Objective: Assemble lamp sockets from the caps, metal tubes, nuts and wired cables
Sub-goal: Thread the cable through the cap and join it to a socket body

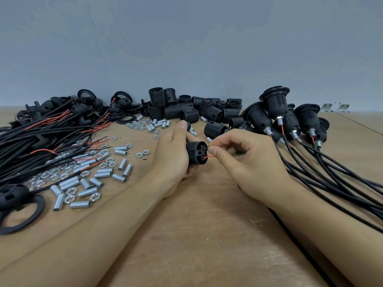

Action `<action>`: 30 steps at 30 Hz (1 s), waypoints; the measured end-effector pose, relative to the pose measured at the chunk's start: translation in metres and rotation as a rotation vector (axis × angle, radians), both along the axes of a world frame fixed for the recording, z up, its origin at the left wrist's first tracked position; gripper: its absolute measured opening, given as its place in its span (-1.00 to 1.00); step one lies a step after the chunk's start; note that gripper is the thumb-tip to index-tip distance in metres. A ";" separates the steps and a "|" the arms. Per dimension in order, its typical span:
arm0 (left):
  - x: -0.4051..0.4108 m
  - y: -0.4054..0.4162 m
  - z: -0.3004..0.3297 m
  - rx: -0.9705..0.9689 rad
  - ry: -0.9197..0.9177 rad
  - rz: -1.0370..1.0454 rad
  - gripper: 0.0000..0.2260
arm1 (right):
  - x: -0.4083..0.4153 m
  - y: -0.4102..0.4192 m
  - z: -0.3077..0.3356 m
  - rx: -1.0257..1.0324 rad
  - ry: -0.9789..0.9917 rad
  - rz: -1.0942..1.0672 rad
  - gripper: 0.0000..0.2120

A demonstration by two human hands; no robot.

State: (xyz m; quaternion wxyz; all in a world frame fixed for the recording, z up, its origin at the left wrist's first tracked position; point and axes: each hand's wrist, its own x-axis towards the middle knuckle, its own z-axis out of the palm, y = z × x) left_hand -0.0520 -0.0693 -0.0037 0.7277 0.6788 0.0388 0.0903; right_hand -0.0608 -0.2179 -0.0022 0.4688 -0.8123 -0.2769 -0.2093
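My left hand (174,154) grips a black ribbed socket body (195,154) just above the wooden table, its terminal end facing right. My right hand (244,154) pinches a thin red wire (209,157) between thumb and forefinger, the wire's tip at the socket's terminal face. A black cable (294,228) runs from under my right forearm toward the lower right. Loose metal tubes (99,179) and nuts (70,198) lie scattered to the left. A bundle of wired cables (41,137) lies at far left.
Black socket bodies (186,108) are heaped at the back centre, caps and rings (87,104) at the back left. Several finished sockets (275,108) with cables (342,183) lie on the right. A black ring (22,216) sits at the near left. A grey wall rises behind.
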 end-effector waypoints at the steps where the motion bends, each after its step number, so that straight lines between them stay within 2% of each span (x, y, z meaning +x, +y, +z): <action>1: 0.000 0.000 0.000 0.007 0.002 0.002 -0.39 | 0.000 0.000 0.000 0.000 -0.002 0.000 -0.85; 9: -0.001 -0.002 -0.003 0.144 -0.020 -0.001 -0.37 | 0.003 -0.001 -0.001 -0.017 0.057 -0.033 -0.86; 12: -0.001 -0.002 -0.002 0.121 0.000 -0.004 -0.37 | 0.003 -0.001 -0.002 -0.005 0.083 -0.012 -0.89; 17: 0.000 -0.001 0.000 0.038 0.009 -0.023 -0.37 | -0.001 0.002 0.000 -0.011 -0.005 -0.007 -0.86; 25: 0.001 -0.003 -0.001 0.095 0.019 0.009 -0.36 | -0.002 0.002 0.003 -0.066 -0.017 -0.023 -0.80; 30: 0.001 -0.004 -0.001 0.120 0.002 0.028 -0.36 | -0.002 0.002 0.002 -0.076 -0.030 -0.023 -0.85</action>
